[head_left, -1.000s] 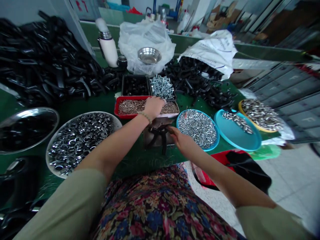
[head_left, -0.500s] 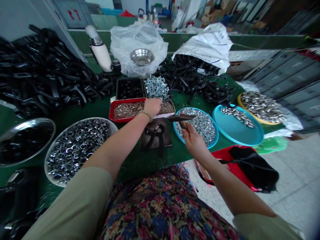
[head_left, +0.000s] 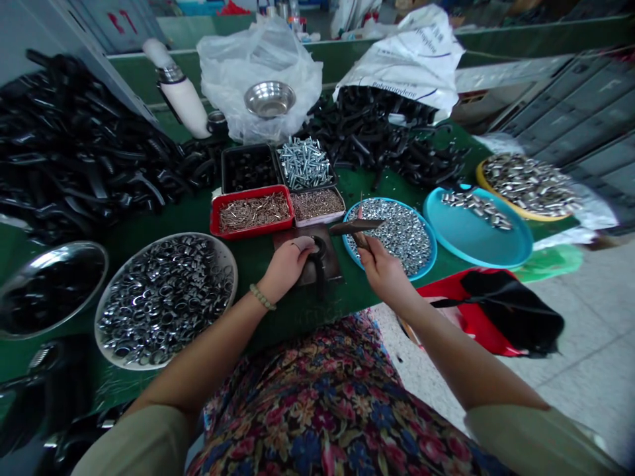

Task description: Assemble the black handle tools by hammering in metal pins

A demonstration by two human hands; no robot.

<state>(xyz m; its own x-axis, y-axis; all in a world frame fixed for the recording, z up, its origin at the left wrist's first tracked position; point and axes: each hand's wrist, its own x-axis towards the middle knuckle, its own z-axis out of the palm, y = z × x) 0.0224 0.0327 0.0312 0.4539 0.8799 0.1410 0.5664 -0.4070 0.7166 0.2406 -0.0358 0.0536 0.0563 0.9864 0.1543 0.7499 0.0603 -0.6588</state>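
A hammer [head_left: 356,226] is gripped by its handle in my right hand [head_left: 384,268], its dark head raised over the left rim of a blue tray [head_left: 433,261] of small shiny metal pieces. My left hand [head_left: 286,268] is over a dark metal plate [head_left: 333,264], fingertips pinched together at a black curved part [head_left: 321,261] lying there. Whatever sits between those fingertips is too small and hidden to name. Behind the plate are a red tray [head_left: 214,221] of thin pins and a pale tray [head_left: 342,211] of tiny brownish pieces.
Left of my forearm stands a white tray [head_left: 102,344] of metal rings. Farther back are a black bin of screws [head_left: 305,162], a steel bowl [head_left: 270,99] and heaps of black parts [head_left: 74,132]. A second blue tray [head_left: 476,244] and a yellow one [head_left: 536,210] lie right.
My left hand has drawn back from the small-parts trays to the black part on the plate. The right hand still holds the hammer in nearly the same place. The view has tilted down slightly.
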